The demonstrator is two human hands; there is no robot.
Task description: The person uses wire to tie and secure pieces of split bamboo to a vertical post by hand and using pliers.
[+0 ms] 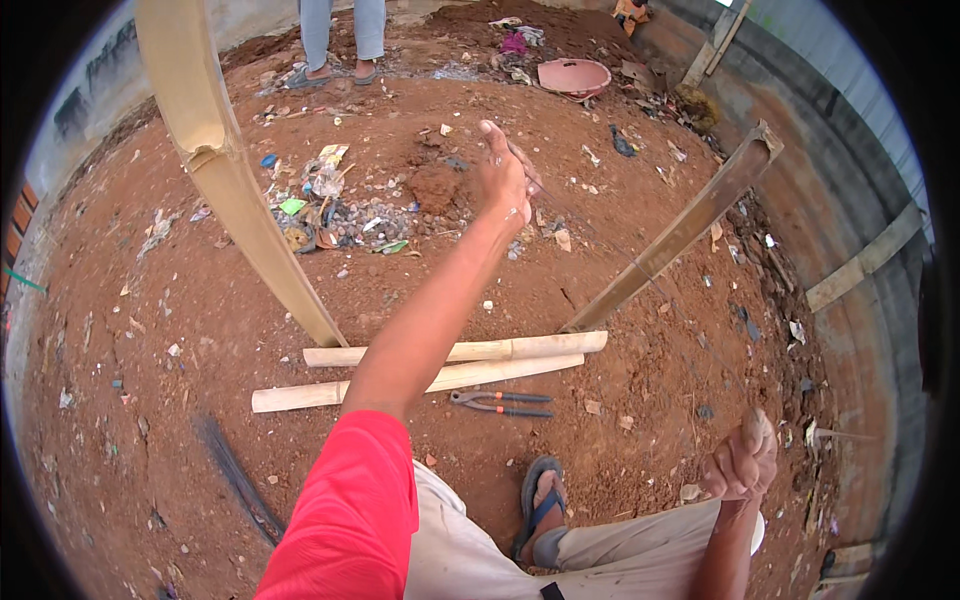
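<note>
My left hand (505, 180) reaches forward over the dirt, its fingers closed on one end of a thin dark wire (642, 268). The wire runs slantwise to the right, passing the right split-bamboo post (690, 222). Low on the right, my right hand (742, 462) makes a fist around the wire's other end. Two split-bamboo strips (530, 347) lie on the ground under my left forearm. Close behind them, nearer me, rest pincers (505, 403) with orange and black handles. On the left stands a tall split-bamboo post (250, 225).
A bundle of dark wires (240, 480) lies at lower left. Litter and gravel (360, 220) cover the ground between the posts. Farther off are a pink basin (574, 76) and a person in grey trousers (343, 35). A wall (850, 200) bounds the right side.
</note>
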